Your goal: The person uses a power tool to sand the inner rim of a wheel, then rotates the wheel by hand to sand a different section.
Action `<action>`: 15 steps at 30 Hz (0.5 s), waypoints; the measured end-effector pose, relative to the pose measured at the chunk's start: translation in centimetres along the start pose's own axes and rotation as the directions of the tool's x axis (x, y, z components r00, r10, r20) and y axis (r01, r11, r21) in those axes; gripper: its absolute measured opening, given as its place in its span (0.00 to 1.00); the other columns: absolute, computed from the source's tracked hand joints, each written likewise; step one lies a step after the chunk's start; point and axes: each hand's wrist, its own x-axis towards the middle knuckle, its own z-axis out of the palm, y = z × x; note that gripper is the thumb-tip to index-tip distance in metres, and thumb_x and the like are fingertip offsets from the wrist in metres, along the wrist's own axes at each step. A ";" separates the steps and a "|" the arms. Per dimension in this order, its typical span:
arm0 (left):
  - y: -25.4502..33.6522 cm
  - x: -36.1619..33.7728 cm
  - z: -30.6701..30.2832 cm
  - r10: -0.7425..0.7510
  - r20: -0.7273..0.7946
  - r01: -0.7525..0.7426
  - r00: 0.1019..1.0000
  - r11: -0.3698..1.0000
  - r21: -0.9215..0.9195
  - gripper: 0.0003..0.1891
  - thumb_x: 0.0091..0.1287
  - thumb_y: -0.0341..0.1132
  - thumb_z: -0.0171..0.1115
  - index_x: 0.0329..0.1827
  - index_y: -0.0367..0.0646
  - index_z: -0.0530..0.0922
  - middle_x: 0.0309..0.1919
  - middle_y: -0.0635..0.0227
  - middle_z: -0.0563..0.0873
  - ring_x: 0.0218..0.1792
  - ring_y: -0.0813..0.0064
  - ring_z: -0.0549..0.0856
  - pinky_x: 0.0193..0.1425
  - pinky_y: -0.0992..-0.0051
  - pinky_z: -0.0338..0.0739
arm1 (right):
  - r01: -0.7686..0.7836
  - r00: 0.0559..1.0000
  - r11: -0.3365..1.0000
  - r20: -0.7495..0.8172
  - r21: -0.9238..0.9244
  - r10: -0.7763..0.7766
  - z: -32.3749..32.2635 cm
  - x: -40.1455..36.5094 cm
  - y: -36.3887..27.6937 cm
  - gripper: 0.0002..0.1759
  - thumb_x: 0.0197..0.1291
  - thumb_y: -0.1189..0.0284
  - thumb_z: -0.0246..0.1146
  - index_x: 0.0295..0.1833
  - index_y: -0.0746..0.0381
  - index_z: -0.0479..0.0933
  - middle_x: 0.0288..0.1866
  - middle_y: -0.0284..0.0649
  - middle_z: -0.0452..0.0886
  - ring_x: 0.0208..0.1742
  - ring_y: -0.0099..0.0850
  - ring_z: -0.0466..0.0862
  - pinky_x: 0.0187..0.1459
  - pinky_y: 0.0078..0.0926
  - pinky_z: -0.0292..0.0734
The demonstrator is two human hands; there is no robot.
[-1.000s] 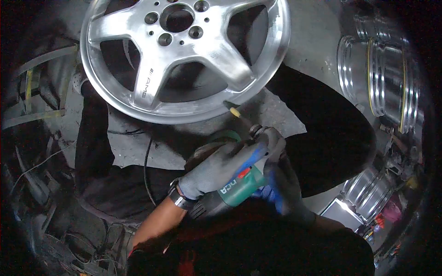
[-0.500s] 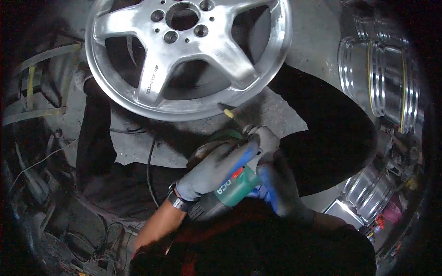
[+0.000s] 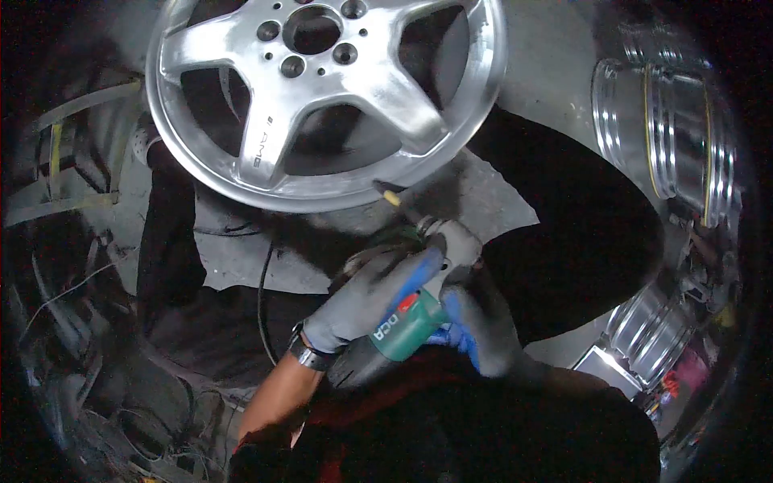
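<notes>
A green electric grinder (image 3: 405, 332) marked DCA lies across my lap, its grey head pointing up toward the wheel. My left hand (image 3: 374, 286), in a grey and blue glove with a watch at the wrist, wraps around its body from the left. From the right, my right hand (image 3: 487, 326), gloved alike, closes around the grinder near its head. A thin bit (image 3: 392, 198) with a yellow band and dark tip sticks out and overlaps the lower rim of the silver alloy wheel (image 3: 330, 189). AMG lettering shows on one spoke.
My dark-trousered legs (image 3: 588, 201) bend around the wheel on the grey floor. Polished rims (image 3: 676, 137) stand at the right, with another rim (image 3: 648, 334) lower down. A power cord (image 3: 263, 298) runs at left, near a taped frame (image 3: 76, 145).
The grinder and both hands have shifted slightly left and up, the bit's tip moving left along the rim. The wheel appears slightly farther left in view. Both hands keep their grip.
</notes>
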 end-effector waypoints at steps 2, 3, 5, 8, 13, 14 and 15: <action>0.1 0.3 0.2 0.000 0.045 -0.001 0.999 1.000 0.010 0.24 0.78 0.30 0.52 0.76 0.40 0.69 0.73 0.51 0.74 0.73 0.53 0.74 0.78 0.59 0.66 | 0.010 1.000 0.999 0.014 0.040 -0.011 -0.2 -0.4 -0.3 0.17 0.72 0.66 0.64 0.60 0.61 0.73 0.55 0.36 0.78 0.58 0.26 0.77 0.62 0.32 0.73; 0.3 0.4 0.0 0.002 0.055 -0.003 0.998 1.000 0.014 0.23 0.78 0.30 0.52 0.75 0.40 0.70 0.73 0.51 0.74 0.73 0.54 0.74 0.79 0.60 0.65 | 0.019 0.999 0.997 0.037 0.078 -0.022 -0.2 -0.5 -0.4 0.17 0.72 0.65 0.64 0.60 0.61 0.73 0.55 0.36 0.78 0.58 0.26 0.77 0.62 0.32 0.73; 0.3 0.1 -0.3 0.002 0.063 -0.003 0.998 1.000 0.022 0.23 0.78 0.31 0.52 0.75 0.39 0.70 0.73 0.52 0.74 0.73 0.54 0.74 0.79 0.60 0.65 | 0.003 0.998 0.999 0.061 0.046 -0.006 0.0 -0.3 -0.5 0.16 0.73 0.66 0.63 0.60 0.61 0.73 0.55 0.36 0.79 0.58 0.26 0.78 0.62 0.32 0.73; 0.3 -0.9 -0.7 -0.027 0.020 0.026 0.999 0.999 0.021 0.23 0.78 0.30 0.53 0.75 0.38 0.70 0.73 0.52 0.74 0.73 0.54 0.74 0.79 0.60 0.65 | -0.017 0.996 1.000 0.090 0.001 0.017 0.9 0.2 -0.2 0.15 0.74 0.67 0.61 0.60 0.62 0.74 0.54 0.36 0.80 0.58 0.25 0.78 0.62 0.32 0.73; 0.7 -0.2 -0.1 -0.054 -0.050 0.049 0.997 0.994 -0.098 0.24 0.71 0.33 0.57 0.71 0.42 0.74 0.63 0.48 0.80 0.66 0.47 0.78 0.72 0.56 0.70 | 0.045 0.997 0.999 0.062 -0.005 -0.045 0.9 0.1 -0.4 0.14 0.75 0.68 0.61 0.59 0.62 0.74 0.53 0.36 0.80 0.57 0.25 0.79 0.63 0.32 0.73; 0.5 -0.1 -0.1 -0.048 -0.049 0.043 0.998 0.994 -0.101 0.24 0.71 0.33 0.57 0.71 0.42 0.74 0.63 0.48 0.80 0.66 0.47 0.78 0.72 0.56 0.70 | 0.012 0.998 0.999 0.056 0.044 -0.014 0.9 0.0 -0.7 0.15 0.75 0.67 0.61 0.60 0.62 0.74 0.53 0.36 0.80 0.57 0.25 0.78 0.64 0.32 0.72; 0.4 -0.1 -0.2 -0.001 -0.025 0.001 1.000 1.000 -0.028 0.25 0.72 0.30 0.57 0.73 0.40 0.71 0.67 0.49 0.78 0.68 0.49 0.77 0.74 0.58 0.70 | -0.022 0.998 0.995 0.053 0.094 0.017 0.9 -0.1 -0.9 0.15 0.75 0.66 0.62 0.60 0.62 0.74 0.53 0.37 0.80 0.57 0.25 0.78 0.64 0.32 0.72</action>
